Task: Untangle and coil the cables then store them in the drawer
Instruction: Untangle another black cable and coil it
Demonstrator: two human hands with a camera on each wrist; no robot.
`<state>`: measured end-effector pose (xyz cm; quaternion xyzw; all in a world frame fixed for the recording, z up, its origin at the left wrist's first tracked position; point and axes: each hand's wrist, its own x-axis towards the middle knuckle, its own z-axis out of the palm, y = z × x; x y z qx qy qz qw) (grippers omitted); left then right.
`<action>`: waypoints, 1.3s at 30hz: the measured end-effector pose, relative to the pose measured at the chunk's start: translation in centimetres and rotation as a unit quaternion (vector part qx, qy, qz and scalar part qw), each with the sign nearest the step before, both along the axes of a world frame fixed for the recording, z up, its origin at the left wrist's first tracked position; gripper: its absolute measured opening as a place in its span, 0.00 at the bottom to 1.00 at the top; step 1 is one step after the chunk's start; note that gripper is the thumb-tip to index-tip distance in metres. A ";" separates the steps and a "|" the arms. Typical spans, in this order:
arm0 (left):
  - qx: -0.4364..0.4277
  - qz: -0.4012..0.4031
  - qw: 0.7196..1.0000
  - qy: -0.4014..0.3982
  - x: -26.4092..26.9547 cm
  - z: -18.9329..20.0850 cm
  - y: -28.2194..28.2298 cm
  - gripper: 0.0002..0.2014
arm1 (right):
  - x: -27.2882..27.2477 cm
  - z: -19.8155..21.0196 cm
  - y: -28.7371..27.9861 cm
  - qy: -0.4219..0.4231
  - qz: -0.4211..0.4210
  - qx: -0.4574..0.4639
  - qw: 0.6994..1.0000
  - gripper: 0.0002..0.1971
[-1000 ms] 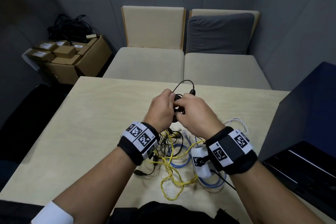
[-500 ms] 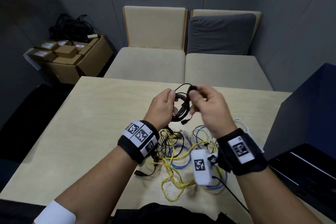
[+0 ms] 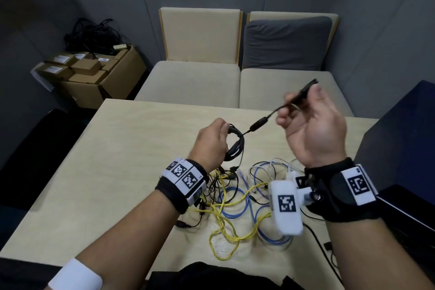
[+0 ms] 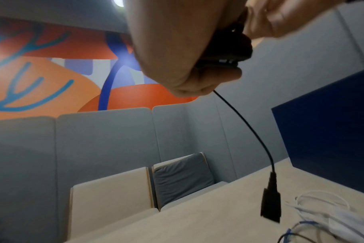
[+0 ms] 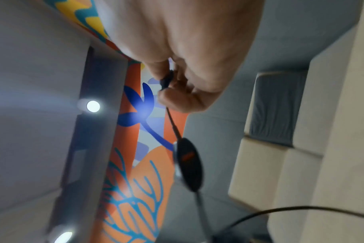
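My left hand (image 3: 213,141) grips a small coil of black cable (image 3: 236,146) above the table. From the coil a free length runs up and right, past an oval inline lump (image 3: 259,123), to my right hand (image 3: 306,110), which pinches the plug end (image 3: 303,92) raised above the table's far edge. In the left wrist view another plug (image 4: 270,203) dangles from the left hand (image 4: 187,49) on a thin black lead. The right wrist view shows the right hand's fingers (image 5: 177,92) pinching the cable, the lump (image 5: 189,162) hanging below. A tangle of yellow (image 3: 226,226), blue (image 3: 254,207), black and white cables lies on the table.
The light wooden table (image 3: 113,172) holds the cable pile near its front edge. A dark blue cabinet (image 3: 404,139) stands at the right with a dark open part (image 3: 414,214) below. Two beige seats (image 3: 200,82) face the table. Cardboard boxes (image 3: 94,73) sit far left.
My right hand has pulled the plug end up and to the right, away from the coil, drawing out a free length. The left hand has stayed put, holding the coil.
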<state>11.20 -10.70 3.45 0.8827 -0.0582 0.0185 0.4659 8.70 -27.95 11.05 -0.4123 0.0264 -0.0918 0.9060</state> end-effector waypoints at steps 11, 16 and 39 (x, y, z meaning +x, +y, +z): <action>-0.161 0.069 0.984 -0.019 0.9 2.3 0.1 0.14 | -1.0 -8.2 -1.4 0.012 0.174 -0.501 0.848 0.08; -0.183 0.010 0.983 0.003 0.2 2.5 -0.4 0.13 | -0.3 -8.0 0.3 -0.011 0.162 -0.498 0.852 0.14; -0.167 -0.013 0.986 -0.008 0.4 2.7 -0.4 0.13 | -0.3 -9.3 2.1 0.008 0.056 -0.762 0.645 0.10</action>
